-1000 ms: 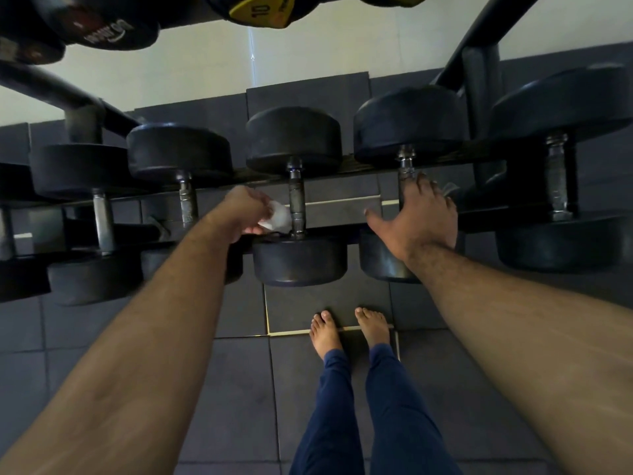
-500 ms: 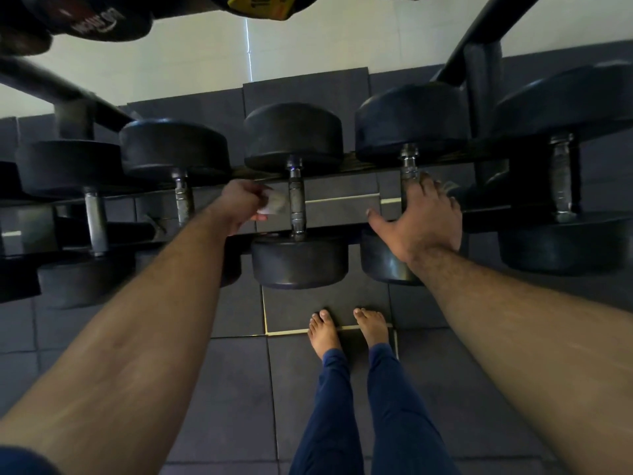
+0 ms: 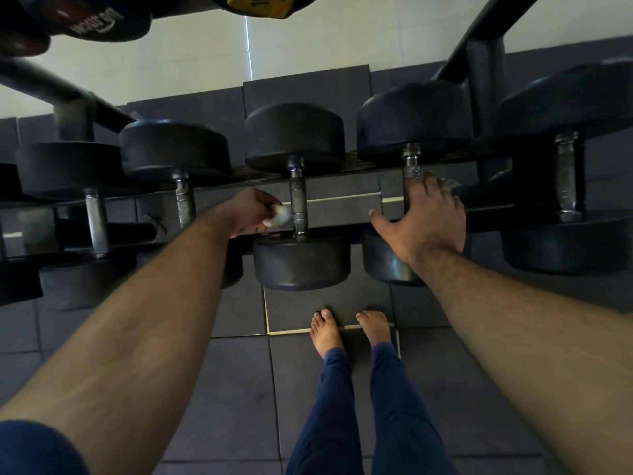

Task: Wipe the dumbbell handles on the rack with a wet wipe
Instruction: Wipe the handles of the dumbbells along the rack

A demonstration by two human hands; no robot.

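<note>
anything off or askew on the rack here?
Nothing stands out. The dumbbells sit level in a row on the rack; the left hand holds the wet wipe beside a handle, and the right hand rests on the next dumbbell.

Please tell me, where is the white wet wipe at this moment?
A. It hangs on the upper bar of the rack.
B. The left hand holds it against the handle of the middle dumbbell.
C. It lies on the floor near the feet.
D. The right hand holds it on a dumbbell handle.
B: the left hand grips the wet wipe against the middle dumbbell handle, while the right hand rests open on the next dumbbell without a wipe.
</note>
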